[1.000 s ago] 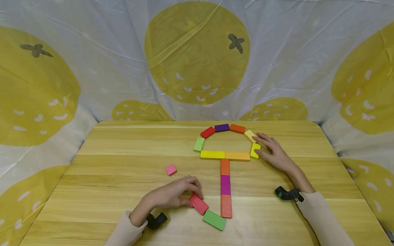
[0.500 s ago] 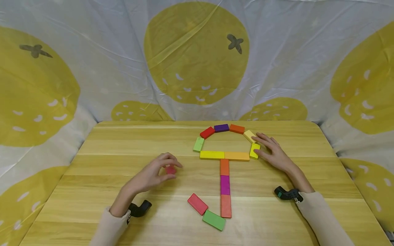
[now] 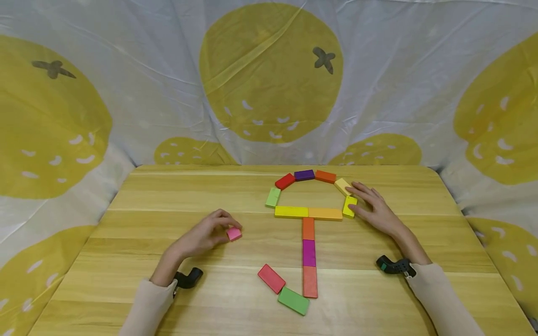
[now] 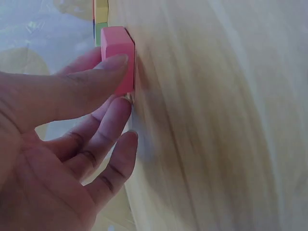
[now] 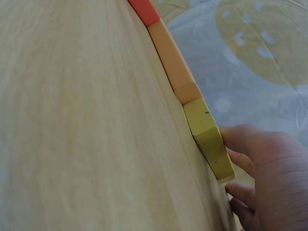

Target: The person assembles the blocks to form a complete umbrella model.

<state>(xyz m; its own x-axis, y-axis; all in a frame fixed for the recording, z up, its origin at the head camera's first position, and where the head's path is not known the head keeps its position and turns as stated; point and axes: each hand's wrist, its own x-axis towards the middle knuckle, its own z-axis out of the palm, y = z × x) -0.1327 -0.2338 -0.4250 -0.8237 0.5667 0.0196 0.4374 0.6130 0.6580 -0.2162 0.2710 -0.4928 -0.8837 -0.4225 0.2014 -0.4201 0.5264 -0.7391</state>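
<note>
In the head view my left hand (image 3: 206,235) is at the left of the table, pinching a small pink block (image 3: 234,234). The left wrist view shows the thumb on one face of that pink block (image 4: 117,44), low over the wood. My right hand (image 3: 374,210) rests at the right end of an arch of blocks. Its thumb touches a bright yellow block (image 3: 348,206), and a fingertip lies at a pale yellow block (image 3: 342,186). The right wrist view has the thumb against the yellow block (image 5: 209,139); the other fingers are partly hidden.
A yellow bar (image 3: 291,212) and an orange-yellow bar (image 3: 325,213) close the arch's base. Below runs a column with a magenta block (image 3: 308,253) in its middle. A green block (image 3: 293,301) and a pinkish-red block (image 3: 271,278) slant left from the column's foot.
My left hand has let go of the pinkish-red block, moved up and left, and taken hold of the small pink block. The right hand has stayed in place.
</note>
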